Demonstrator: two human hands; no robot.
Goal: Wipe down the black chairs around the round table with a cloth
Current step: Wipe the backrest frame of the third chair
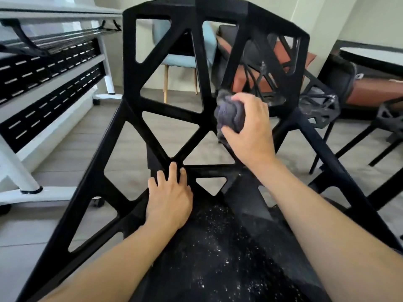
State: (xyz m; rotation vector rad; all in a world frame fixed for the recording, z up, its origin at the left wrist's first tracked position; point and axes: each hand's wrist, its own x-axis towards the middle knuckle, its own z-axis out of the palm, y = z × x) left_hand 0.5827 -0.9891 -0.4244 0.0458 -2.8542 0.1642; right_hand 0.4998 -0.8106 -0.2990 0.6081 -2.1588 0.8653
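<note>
A white-framed desk [52,16] with black slotted panels [50,68] stands at nine o'clock. A pale blue chair [185,59] on wooden legs sits at twelve, an orange-brown seat [370,92] at three, on grey plank flooring [72,153].

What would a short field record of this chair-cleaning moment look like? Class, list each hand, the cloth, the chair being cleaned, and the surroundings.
left hand: flat on the seat, fingers straight, bracing
right hand: grips the cloth against the backrest
cloth: dark grey, bunched up
black chair: open lattice backrest, white specks on the seat
second black chair: to the right, dusty
white table frame: on the left
blue chair: behind, seen through the backrest
</note>
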